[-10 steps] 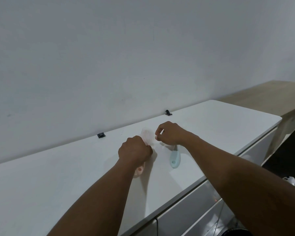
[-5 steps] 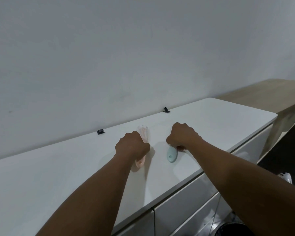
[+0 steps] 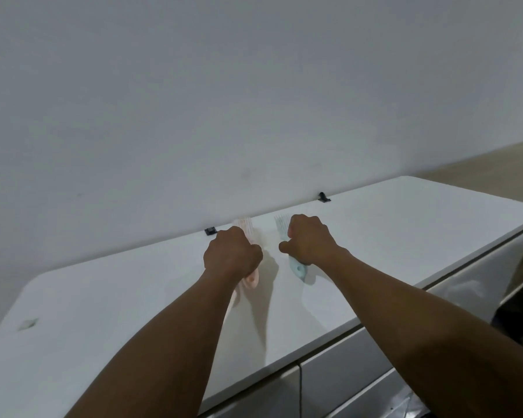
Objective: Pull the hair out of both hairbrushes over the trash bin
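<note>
My left hand (image 3: 231, 254) is closed around the handle of a pink hairbrush (image 3: 246, 226); its bristle head sticks out beyond my knuckles and the handle end shows below my wrist. My right hand (image 3: 310, 239) is closed around a light blue hairbrush (image 3: 298, 268), whose bristle head rises past my fingers and whose handle end points toward me. Both brushes sit just above the white cabinet top (image 3: 405, 230), side by side. I cannot make out any hair in the bristles. No trash bin is in view.
Two small black clips (image 3: 210, 230) (image 3: 323, 197) sit where the cabinet top meets the white wall. A wooden surface (image 3: 495, 161) adjoins at the far right. Drawer fronts (image 3: 360, 357) run below the front edge. A faint smudge (image 3: 27, 323) marks the left.
My right hand went from touching the pink brush head to gripping the blue brush, which now stands tilted up with its head visible. The view has shifted rightward and upward.
</note>
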A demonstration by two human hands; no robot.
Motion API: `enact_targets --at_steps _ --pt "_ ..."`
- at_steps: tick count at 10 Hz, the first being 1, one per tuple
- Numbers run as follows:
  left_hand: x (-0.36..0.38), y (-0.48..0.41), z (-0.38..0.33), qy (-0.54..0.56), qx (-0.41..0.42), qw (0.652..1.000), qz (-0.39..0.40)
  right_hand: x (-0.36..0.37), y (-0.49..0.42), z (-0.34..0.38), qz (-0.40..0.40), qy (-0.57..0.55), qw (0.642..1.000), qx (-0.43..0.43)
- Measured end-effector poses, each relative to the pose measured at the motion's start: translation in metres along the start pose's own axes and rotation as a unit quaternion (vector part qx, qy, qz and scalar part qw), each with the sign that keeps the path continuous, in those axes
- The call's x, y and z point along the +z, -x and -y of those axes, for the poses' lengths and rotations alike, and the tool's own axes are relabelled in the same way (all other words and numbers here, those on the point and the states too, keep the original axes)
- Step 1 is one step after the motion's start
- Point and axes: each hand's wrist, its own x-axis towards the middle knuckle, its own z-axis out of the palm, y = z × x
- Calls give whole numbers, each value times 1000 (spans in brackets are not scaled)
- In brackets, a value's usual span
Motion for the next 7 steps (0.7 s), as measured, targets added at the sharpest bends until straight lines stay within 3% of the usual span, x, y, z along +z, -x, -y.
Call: enact_targets --at_steps 4,7 --pt "1 9 46 -16 -43 999 16 37 19 28 23 26 999 -33" --pt "-17 2 33 -62 -39 997 -6 4 11 32 31 36 999 -22"
